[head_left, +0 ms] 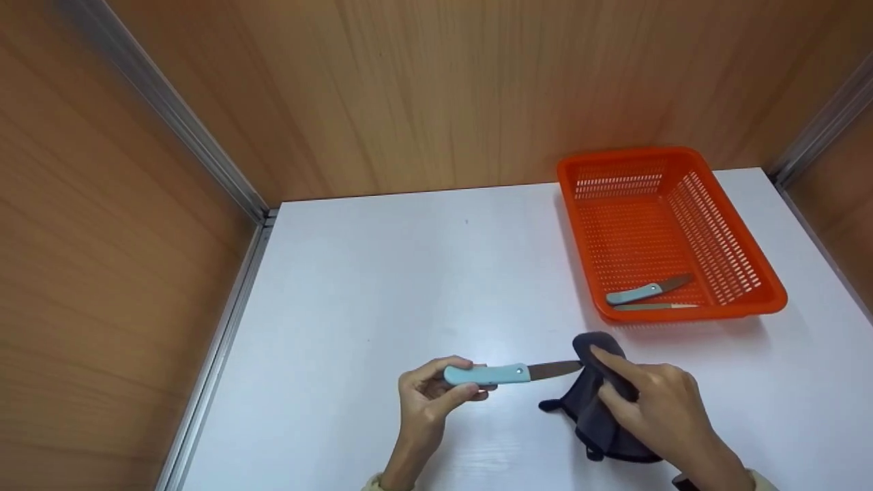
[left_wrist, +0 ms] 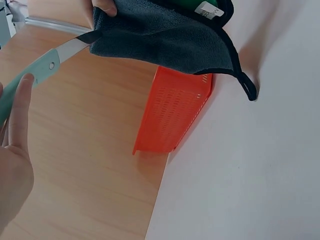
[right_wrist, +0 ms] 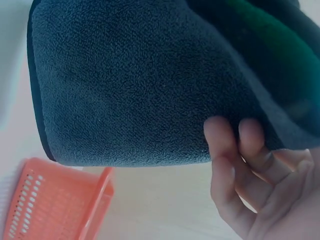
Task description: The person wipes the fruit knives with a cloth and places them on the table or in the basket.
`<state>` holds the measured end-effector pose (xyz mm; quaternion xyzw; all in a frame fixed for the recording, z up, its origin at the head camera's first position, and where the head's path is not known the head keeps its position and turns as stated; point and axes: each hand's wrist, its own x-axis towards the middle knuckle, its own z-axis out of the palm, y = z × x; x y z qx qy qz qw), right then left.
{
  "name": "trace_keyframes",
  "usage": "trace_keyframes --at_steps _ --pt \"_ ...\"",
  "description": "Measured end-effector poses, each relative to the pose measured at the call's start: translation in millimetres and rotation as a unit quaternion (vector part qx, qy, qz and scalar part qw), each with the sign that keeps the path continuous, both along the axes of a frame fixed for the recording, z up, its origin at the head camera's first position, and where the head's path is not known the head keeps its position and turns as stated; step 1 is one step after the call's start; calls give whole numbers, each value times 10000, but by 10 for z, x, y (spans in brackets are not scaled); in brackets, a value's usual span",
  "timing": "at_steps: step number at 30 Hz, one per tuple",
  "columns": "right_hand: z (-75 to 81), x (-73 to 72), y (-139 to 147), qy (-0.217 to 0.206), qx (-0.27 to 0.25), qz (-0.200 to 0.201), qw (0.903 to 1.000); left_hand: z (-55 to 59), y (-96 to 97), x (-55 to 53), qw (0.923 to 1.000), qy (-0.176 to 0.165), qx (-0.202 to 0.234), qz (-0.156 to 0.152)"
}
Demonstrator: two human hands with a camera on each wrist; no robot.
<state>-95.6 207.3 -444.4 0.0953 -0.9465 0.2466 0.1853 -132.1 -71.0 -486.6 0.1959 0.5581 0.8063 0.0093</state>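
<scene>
In the head view my left hand (head_left: 426,402) holds a folding knife (head_left: 487,374) by its light blue handle, blade pointing right. The blade tip meets a dark grey cloth (head_left: 600,416), which my right hand (head_left: 665,406) pinches near its upper fold. The left wrist view shows the blade (left_wrist: 72,49) running up to the cloth (left_wrist: 165,40), partly covered at its end. Green backing and a white label (left_wrist: 209,10) show on the cloth's other side. From the right wrist, the cloth (right_wrist: 125,85) hangs in a fold with my fingers (right_wrist: 220,135) against its lower edge.
An orange basket (head_left: 583,239) stands at the back right of the white table (head_left: 368,286). Inside, near its front wall, lie another open blue-handled knife (head_left: 634,294) and a thin pale-bladed one (head_left: 644,307). Wooden panels (head_left: 436,95) rise behind and at the sides.
</scene>
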Motion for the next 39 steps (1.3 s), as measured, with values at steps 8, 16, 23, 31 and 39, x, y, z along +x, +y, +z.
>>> trace_keyframes --at_steps 8,16,23,31,39 --pt "51 19 55 159 -252 -205 9993 -27 2 9 9997 -162 -144 80" --pt "176 47 47 533 -340 -133 9979 -48 13 15 9998 -147 -124 49" --pt "272 69 -26 794 -260 122 9964 -46 48 25 9995 -203 -207 112" --pt "271 70 -174 1162 -229 655 9908 -40 98 40 9991 -45 -373 179" --pt "204 84 -362 665 15 968 9931 -31 143 63 9997 -246 -65 -16"
